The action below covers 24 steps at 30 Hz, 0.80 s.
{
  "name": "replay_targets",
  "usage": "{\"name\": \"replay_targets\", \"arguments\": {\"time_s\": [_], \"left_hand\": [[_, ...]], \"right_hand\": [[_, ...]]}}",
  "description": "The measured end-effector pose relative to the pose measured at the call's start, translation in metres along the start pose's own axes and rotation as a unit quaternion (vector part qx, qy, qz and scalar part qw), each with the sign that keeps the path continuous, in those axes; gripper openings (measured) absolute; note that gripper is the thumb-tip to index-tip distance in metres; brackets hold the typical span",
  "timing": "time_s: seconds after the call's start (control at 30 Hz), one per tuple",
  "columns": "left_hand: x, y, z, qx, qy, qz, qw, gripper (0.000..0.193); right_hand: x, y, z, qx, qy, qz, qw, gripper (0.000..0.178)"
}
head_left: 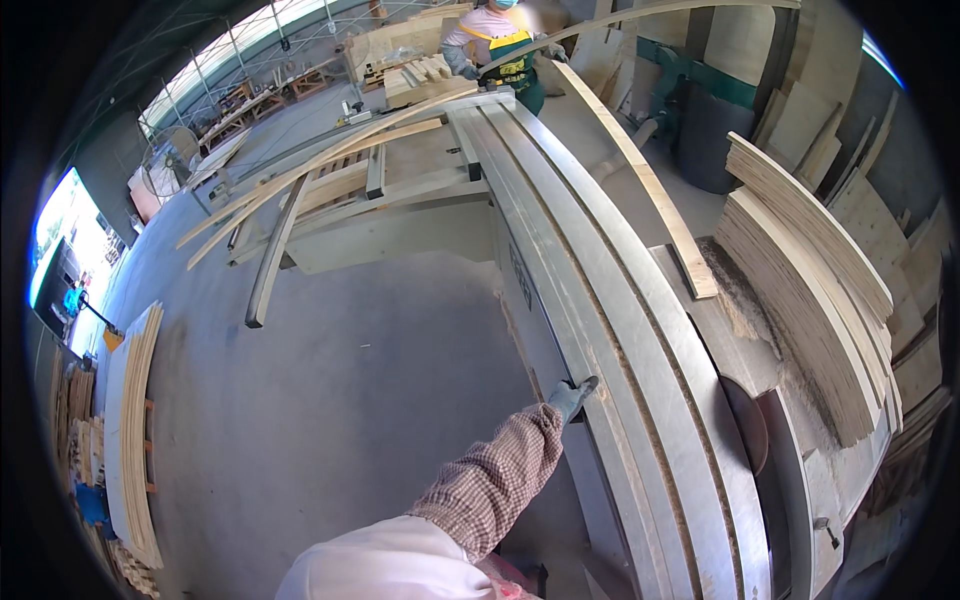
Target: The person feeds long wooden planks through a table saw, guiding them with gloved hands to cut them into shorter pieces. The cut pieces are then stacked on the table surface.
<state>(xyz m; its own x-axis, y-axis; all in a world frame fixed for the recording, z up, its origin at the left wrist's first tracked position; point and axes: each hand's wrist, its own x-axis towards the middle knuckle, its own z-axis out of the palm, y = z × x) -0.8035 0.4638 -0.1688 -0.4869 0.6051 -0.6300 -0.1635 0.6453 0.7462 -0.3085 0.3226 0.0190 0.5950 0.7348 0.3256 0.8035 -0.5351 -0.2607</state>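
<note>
My left hand (570,398), in a grey-green work glove and checked sleeve, grips the near side edge of a long metal sliding saw table (632,330). The thumb lies along the top; the other fingers are mostly hidden below the edge. My right hand is out of view. To the right of the grooved table a dark round saw blade (746,428) stands up from its slot. A long pale wood strip (640,165) slants beyond the table, its far end near the gloved hand (557,52) of a co-worker (500,45).
Stacked plywood strips (800,310) lie right of the blade beside sawdust (740,300). A crosscut frame (270,265) juts left from the table, bearing loose strips (330,155). More boards (140,430) stand at far left. A dark bin (715,140) stands behind.
</note>
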Motion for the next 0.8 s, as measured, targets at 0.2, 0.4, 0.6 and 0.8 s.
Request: {"name": "replay_targets", "arguments": {"time_s": [0.2, 0.4, 0.6, 0.8], "left_hand": [[-0.043, 0.014, 0.018, -0.03, -0.016, 0.018, 0.999, 0.065], [-0.066, -0.011, 0.036, -0.14, -0.027, 0.026, 0.99, 0.055], [-0.137, 0.004, 0.036, -0.117, -0.107, -0.039, 0.987, 0.057], [-0.157, -0.09, -0.034, -0.118, -0.306, -0.063, 0.943, 0.064]], "right_hand": [[0.006, 0.046, 0.002, -0.012, 0.022, 0.019, 1.0, 0.048], [0.013, 0.087, 0.001, -0.004, 0.035, 0.017, 0.999, 0.048], [0.017, 0.094, -0.009, 0.013, 0.03, -0.004, 0.999, 0.048], [0.023, 0.101, -0.018, 0.039, 0.002, -0.059, 0.997, 0.048]]}}
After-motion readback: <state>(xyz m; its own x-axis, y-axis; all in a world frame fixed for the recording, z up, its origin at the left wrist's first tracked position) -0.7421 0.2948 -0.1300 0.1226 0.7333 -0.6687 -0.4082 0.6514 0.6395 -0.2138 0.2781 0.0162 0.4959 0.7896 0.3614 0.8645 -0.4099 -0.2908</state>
